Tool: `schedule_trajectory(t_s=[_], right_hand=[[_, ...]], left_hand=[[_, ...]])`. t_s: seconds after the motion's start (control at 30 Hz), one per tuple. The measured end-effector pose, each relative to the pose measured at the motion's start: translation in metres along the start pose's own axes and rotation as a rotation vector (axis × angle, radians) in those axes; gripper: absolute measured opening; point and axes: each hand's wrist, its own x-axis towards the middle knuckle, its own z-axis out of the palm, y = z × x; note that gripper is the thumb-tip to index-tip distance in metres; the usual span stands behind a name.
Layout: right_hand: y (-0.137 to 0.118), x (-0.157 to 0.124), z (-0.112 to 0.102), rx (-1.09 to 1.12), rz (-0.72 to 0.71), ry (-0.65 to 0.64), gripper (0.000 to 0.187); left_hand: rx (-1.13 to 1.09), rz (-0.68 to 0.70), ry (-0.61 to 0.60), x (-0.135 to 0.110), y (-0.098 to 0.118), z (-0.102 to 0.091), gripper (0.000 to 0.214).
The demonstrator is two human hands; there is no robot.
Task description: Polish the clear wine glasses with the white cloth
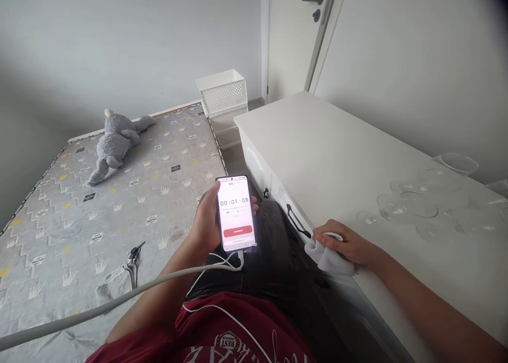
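Note:
My left hand (207,217) is closed around a smartphone (237,214), held upright over my lap. Its lit screen reads 00:01:08 above a red button, and a white cable (240,259) is plugged into its lower end. At the near edge of the white dresser (313,141), my right hand (343,240) grips a white cloth (330,258), which hangs down over the edge. Close to the cloth is a black drawer handle (297,220) on the dresser's front.
Several clear plastic or glass pieces (413,207) lie on the dresser's right side. A grey plush toy (115,138), keys (135,253) and a grey cloth (117,284) lie on the patterned mattress (130,209). White baskets (224,96) are stacked beyond, near a door (291,35).

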Motion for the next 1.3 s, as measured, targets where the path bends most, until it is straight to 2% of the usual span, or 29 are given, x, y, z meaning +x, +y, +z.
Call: schedule_trajectory(t_s=[0.37,0.73,0.9,1.3], right_hand=[[0.0022,0.0015,0.0004,0.024,-0.038,-0.035,0.065],[0.0038,0.0002,0.0011,0.011,-0.033,-0.013,0.063],[0.0023,0.0019,0.0011,0.038,-0.052,-0.043,0.063],[0.0049,-0.0012,0.0014,0.014,-0.010,0.020,0.062]], left_hand=[[-0.009,-0.011,0.007,0.0012,-0.0012,-0.0011,0.068],[-0.001,-0.029,0.033,0.0019,-0.0016,-0.0003,0.071],[0.006,-0.011,0.001,0.0022,-0.0026,-0.0021,0.071],[0.009,-0.024,0.018,0.0025,-0.0023,-0.0016,0.070]])
